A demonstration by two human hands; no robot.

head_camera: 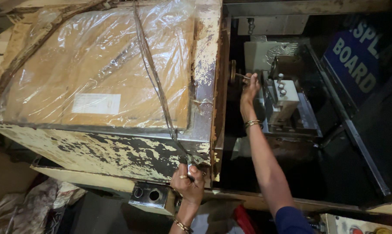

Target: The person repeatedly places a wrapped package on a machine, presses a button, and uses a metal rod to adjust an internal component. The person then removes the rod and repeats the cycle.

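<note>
Inside the dark open bay of a worn, paint-flaked machine (118, 151), a person's right hand (250, 86) reaches deep to a thin metal rod (241, 76) sticking out beside a small round wheel (233, 70), fingers pinched around the rod's end, bangles at the wrist. Just to the right of that hand stands a pale grey metal block (286, 102) topped with short studs, seated on a stepped fixture within the bay. At the machine's near lower edge, the left hand (188, 182) is clenched on a small shiny part where a strip of clear plastic runs down from the plastic-wrapped cardboard panel (100, 69) on top; what exactly it grips cannot be told. A grey control box with two round openings (150, 195) hangs just left of that hand, and a blue signboard (356, 60) leans at the far right. The risk, as it looks from here, lies in the long reach: the forearm crosses the bay's metal edges and sits close to the fixture, so a slip off the thin rod could knock knuckles against the block, and poor light in the bay makes a misplaced grip likelier.
</note>
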